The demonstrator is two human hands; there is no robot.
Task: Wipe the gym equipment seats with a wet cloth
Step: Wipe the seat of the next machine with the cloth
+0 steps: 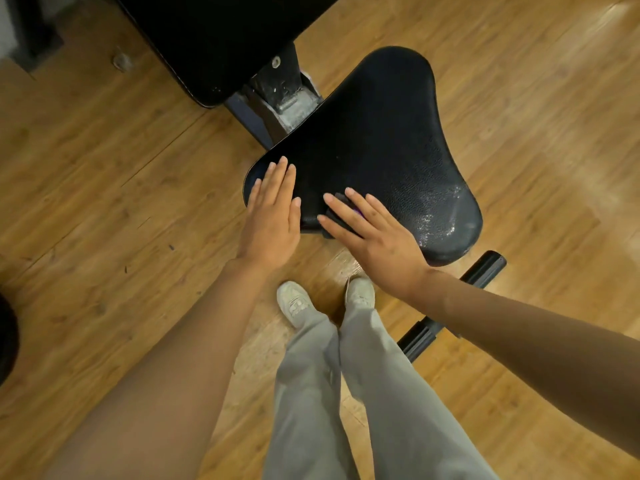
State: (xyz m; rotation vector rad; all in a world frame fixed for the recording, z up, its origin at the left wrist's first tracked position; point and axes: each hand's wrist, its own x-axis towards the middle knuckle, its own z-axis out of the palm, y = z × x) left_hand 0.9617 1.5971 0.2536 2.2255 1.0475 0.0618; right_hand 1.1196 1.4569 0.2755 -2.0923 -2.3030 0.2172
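Observation:
A black padded bench seat (374,140) fills the middle of the view, with a wet shiny patch at its near right corner. My right hand (374,233) lies flat with straight fingers on a small dark cloth (337,202) at the seat's near edge; only a strip of cloth with a purple spot shows between the fingers. My left hand (273,213) rests flat, fingers straight, on the seat's near left corner and holds nothing.
The black backrest pad (214,43) slopes away at the top, joined by a worn metal hinge bracket (287,95). A black frame bar (450,306) runs along the wooden floor to the right. My feet in pale shoes (294,303) stand just below the seat.

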